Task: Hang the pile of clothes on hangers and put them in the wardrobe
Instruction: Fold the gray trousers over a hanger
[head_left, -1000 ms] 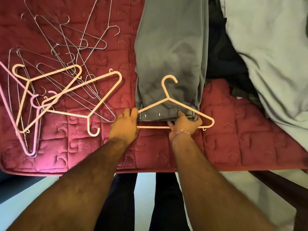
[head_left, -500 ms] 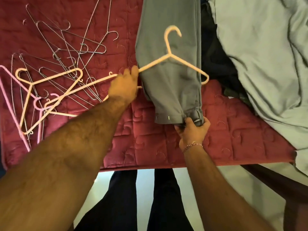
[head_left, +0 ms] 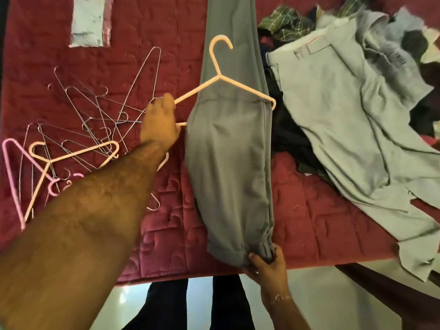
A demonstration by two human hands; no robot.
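Grey trousers [head_left: 228, 167] lie lengthwise on the red quilt [head_left: 316, 222], threaded through a peach plastic hanger [head_left: 220, 78] whose lower bar runs under the cloth. Left of the trousers, the left hand [head_left: 160, 126] grips the hanger's left end — fingers curled round it. At the near end of the trousers, by the quilt's front edge, the right hand [head_left: 266, 263] pinches the bunched cuffs. Further left of the trousers lies a tangle of wire hangers [head_left: 107, 113], with a second peach hanger [head_left: 71, 154] and a pink hanger [head_left: 12, 172] beyond. Right of the trousers, touching a dark garment [head_left: 290, 136], sprawls a pale green garment [head_left: 352, 129] — part of the clothes pile [head_left: 404, 44].
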